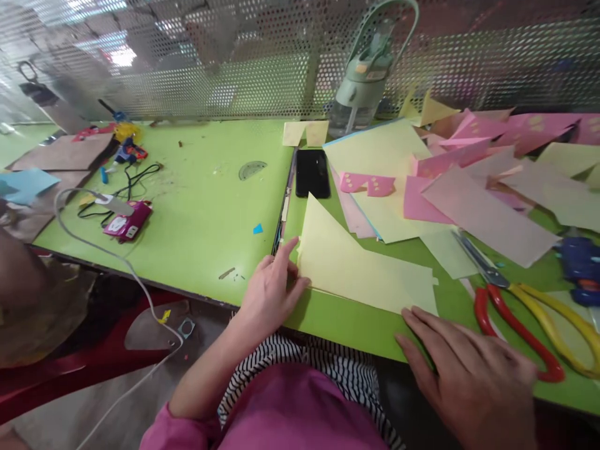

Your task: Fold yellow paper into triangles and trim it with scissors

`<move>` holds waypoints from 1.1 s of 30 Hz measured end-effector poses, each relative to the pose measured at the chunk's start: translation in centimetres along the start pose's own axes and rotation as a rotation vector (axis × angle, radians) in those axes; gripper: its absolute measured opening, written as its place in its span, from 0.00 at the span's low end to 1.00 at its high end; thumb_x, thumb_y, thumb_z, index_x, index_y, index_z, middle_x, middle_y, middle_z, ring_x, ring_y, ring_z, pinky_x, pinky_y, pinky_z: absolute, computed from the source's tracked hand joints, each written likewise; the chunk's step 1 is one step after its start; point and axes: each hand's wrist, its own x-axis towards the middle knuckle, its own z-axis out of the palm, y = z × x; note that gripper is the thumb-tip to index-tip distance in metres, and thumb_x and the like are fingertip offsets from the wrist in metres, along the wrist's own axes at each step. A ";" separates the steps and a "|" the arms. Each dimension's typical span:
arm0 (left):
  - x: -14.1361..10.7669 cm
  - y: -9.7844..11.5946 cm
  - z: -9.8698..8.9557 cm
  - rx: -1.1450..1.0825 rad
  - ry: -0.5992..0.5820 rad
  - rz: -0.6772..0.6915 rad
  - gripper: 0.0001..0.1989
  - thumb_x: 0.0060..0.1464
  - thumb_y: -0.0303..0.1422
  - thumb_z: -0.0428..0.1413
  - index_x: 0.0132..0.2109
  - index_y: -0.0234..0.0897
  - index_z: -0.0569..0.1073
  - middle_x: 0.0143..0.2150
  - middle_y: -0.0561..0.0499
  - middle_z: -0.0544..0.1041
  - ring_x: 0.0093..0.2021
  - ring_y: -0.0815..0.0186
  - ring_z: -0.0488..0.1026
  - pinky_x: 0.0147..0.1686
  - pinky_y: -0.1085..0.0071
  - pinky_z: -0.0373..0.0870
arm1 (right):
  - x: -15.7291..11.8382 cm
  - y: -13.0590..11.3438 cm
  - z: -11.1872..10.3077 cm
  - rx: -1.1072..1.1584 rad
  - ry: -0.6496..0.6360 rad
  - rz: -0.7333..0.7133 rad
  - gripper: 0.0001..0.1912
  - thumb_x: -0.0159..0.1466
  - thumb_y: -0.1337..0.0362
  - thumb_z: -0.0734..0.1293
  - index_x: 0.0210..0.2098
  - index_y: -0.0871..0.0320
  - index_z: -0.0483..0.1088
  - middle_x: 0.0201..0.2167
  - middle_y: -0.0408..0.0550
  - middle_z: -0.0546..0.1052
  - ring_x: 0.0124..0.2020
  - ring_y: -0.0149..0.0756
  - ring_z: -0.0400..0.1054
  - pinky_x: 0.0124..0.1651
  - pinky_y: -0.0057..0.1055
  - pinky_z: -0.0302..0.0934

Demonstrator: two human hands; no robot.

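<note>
A pale yellow sheet of paper [363, 269] with a slanted, peaked top edge lies flat on the green table in front of me. My left hand [272, 287] rests by its left edge, index finger stretched out and thumb apart, the thumb touching the paper's lower left corner. The other fingers curl under and are partly hidden. My right hand [469, 369] lies palm down at the lower right corner, fingers stretched out and their tips touching the paper's edge. Right of the sheet are scissors [499, 284] with one red and one yellow handle, held by neither hand.
Behind the sheet lie a black phone [312, 173], a pink cut-out [368, 184] and piled pink and yellow papers [487, 206]. A water bottle [360, 87] stands by the mesh panel. A blue tool [581, 265] is far right. Left are a magenta box [129, 220], a cable and another person's arm.
</note>
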 end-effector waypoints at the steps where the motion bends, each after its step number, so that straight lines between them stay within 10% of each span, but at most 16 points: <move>1: 0.0 -0.1 0.0 -0.003 0.010 -0.006 0.28 0.61 0.31 0.52 0.65 0.33 0.53 0.35 0.52 0.76 0.36 0.65 0.72 0.42 0.66 0.71 | 0.0 -0.1 0.1 -0.003 -0.001 0.007 0.14 0.66 0.61 0.64 0.49 0.60 0.72 0.38 0.55 0.82 0.36 0.51 0.73 0.42 0.49 0.55; 14: 0.0 -0.1 0.3 0.094 0.019 0.088 0.23 0.59 0.23 0.47 0.61 0.30 0.55 0.30 0.54 0.72 0.32 0.65 0.68 0.39 0.65 0.70 | 0.3 -0.1 0.4 -0.029 0.044 -0.006 0.10 0.66 0.63 0.66 0.43 0.62 0.73 0.36 0.51 0.82 0.33 0.43 0.72 0.39 0.43 0.56; 19: -0.4 0.3 0.7 0.404 0.078 0.158 0.24 0.58 0.21 0.50 0.59 0.41 0.60 0.49 0.44 0.69 0.47 0.58 0.66 0.45 0.58 0.69 | 0.3 -0.3 0.4 -0.043 0.044 -0.004 0.10 0.64 0.64 0.68 0.44 0.62 0.73 0.36 0.50 0.82 0.33 0.43 0.73 0.41 0.43 0.56; 26: 0.2 1.5 -0.3 0.532 -0.206 0.535 0.27 0.63 0.24 0.48 0.65 0.55 0.58 0.59 0.48 0.64 0.54 0.56 0.64 0.52 0.58 0.65 | 0.4 -0.6 0.3 -0.052 0.061 -0.007 0.10 0.64 0.65 0.69 0.44 0.62 0.73 0.36 0.51 0.82 0.34 0.45 0.73 0.42 0.44 0.57; 33: 0.3 1.2 0.0 0.561 -0.311 0.541 0.24 0.65 0.29 0.47 0.65 0.54 0.60 0.57 0.49 0.68 0.52 0.57 0.65 0.52 0.58 0.63 | 0.4 -0.7 0.2 -0.034 0.058 0.001 0.09 0.65 0.64 0.68 0.43 0.62 0.73 0.37 0.50 0.82 0.34 0.43 0.73 0.41 0.43 0.56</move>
